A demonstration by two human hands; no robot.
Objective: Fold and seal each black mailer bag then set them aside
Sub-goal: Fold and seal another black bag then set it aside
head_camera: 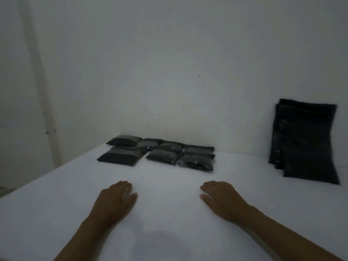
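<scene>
Several folded black mailer bags [160, 154] lie in two rows at the back of the white table [56, 194], close to the wall. A stack of flat, unfolded black mailer bags [305, 142] lies at the far right of the table. My left hand [115, 199] rests palm down on the table, fingers straight, holding nothing. My right hand [221, 198] lies flat on the table the same way, empty. Both hands are well in front of the folded bags and apart from them.
A plain white wall [169, 63] runs along the table's far side. The table's left edge slants from the back corner toward the lower left, with a dim floor and a wall strip [47, 110] beyond it.
</scene>
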